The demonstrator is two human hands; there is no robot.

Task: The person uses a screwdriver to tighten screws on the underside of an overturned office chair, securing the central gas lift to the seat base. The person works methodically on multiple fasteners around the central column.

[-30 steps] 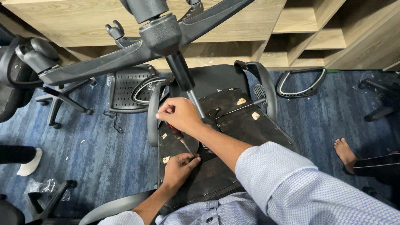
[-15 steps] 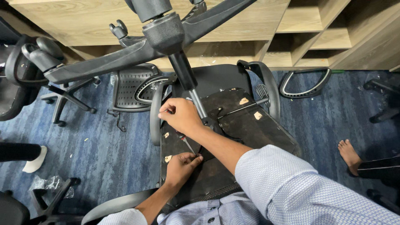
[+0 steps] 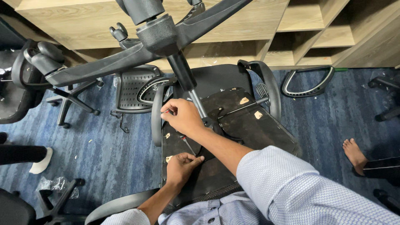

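The upturned office chair (image 3: 233, 125) lies under me on the blue carpet (image 3: 108, 158), its dark seat underside facing up and its five-armed wheel base (image 3: 154, 37) rising off the gas column toward my head. Against the picture of half a second ago, that base sits a little further right and higher in view, and the bare foot (image 3: 355, 155) of another person, well to the right of the chair, has slid slightly left; the chair itself has not shifted.

My right hand (image 3: 183, 117) is closed around the handle of a screwdriver (image 3: 186, 143), just left of the column. It has lifted a touch up the seat since the earlier picture. The thin shaft runs down and right from my fist to the seat board.

My left hand (image 3: 182, 163) rests on the near edge of the chair underside, fingers pinched narrowly about the screwdriver's tip; whether it holds a screw there I cannot tell. It stays where it was.

A loose armrest loop (image 3: 308, 83) lies on the carpet right of the chair.
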